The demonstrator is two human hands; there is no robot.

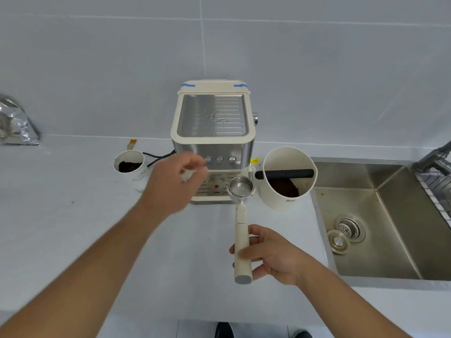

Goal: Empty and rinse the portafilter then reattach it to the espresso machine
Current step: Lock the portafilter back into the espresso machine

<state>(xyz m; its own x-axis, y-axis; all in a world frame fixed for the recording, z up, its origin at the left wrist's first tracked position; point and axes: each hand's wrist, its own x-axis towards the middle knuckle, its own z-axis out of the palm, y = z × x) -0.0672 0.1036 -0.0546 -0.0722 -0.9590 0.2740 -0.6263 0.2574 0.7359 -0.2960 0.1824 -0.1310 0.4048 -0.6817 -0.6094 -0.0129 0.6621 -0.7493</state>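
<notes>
Portafilter (241, 189) being gripped by right hand (271, 254) around its handle; left hand (174, 185) hovering ahead-left, fingers loosely curled, blurred.

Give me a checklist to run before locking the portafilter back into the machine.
1. Portafilter basket empty: ok, bare metal shows.
2. Right hand grips the handle: ok.
3. Left hand free: cannot tell, blurred, something pale may be in it.
4. Basket level, facing up: ok.
5. Basket lined up under the machine head: cannot tell, head hidden.
6. Knock box clear of the swing: ok, it stands to the right.
</notes>
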